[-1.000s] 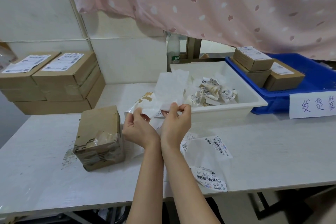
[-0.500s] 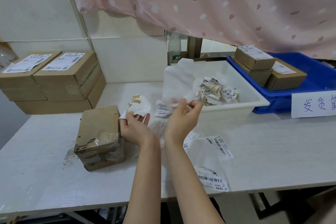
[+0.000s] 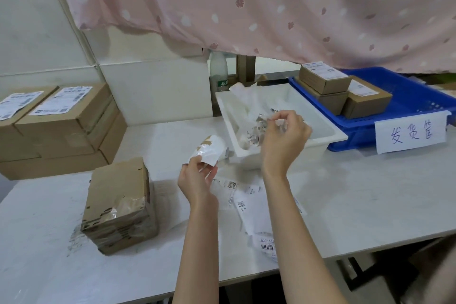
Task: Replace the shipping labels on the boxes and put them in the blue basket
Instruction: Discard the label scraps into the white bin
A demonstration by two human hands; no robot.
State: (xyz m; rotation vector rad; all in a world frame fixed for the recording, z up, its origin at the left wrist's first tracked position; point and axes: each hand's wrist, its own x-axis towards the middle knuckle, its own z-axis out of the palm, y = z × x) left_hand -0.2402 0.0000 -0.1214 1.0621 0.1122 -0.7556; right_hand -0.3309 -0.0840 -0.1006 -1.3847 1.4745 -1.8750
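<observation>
Pinching peeled label (image 3: 209,148) mid-frame, left hand (image 3: 196,177) grasps its edge; thin, floppy, sticky. Right hand (image 3: 283,136) curled, grasp unclear.

The white table (image 3: 345,200) carries a torn box (image 3: 118,205). Right of the box lie loose labels (image 3: 249,205); beyond them a white tray (image 3: 328,131), then the blue basket (image 3: 419,96). Behind the box, stacked boxes (image 3: 56,126).
</observation>
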